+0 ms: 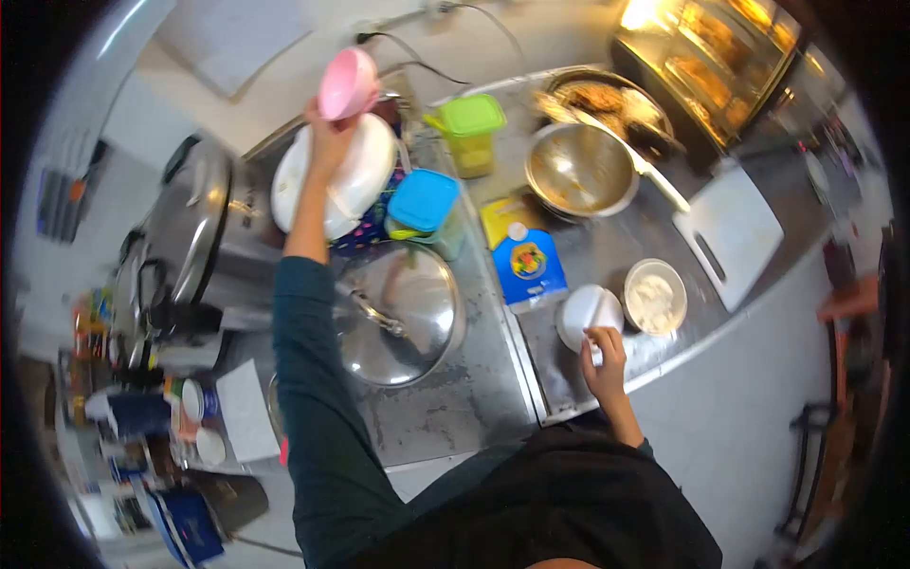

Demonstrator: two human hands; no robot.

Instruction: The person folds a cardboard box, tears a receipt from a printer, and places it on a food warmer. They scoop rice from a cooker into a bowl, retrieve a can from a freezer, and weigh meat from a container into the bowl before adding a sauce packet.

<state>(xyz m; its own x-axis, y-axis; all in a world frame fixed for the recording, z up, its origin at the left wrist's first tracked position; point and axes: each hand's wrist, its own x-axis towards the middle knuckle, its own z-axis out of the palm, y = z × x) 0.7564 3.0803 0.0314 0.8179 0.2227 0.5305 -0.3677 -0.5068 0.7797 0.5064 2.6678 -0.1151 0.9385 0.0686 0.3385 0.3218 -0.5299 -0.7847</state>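
Observation:
Held up at the back left is a pink bowl (348, 83), with my left hand (332, 137) closed on it. Beneath that hand lies a large white oval dish or lid (365, 175). My right hand (607, 365) is at the front edge of the metal counter, its fingers curled round something small and white that I cannot make out. Just past those fingers is a round white container or lid (576, 318). Beside it stands a white tub (655, 298) with pale, lumpy contents.
A lidded steel pot (398, 318) sits below my left arm. Nearby are a blue-lidded container (424, 201) and a green-lidded one (472, 133). Further right are a steel bowl (581, 171), a pan of food (607, 100), a white cutting board (735, 232) and a blue packet (528, 266).

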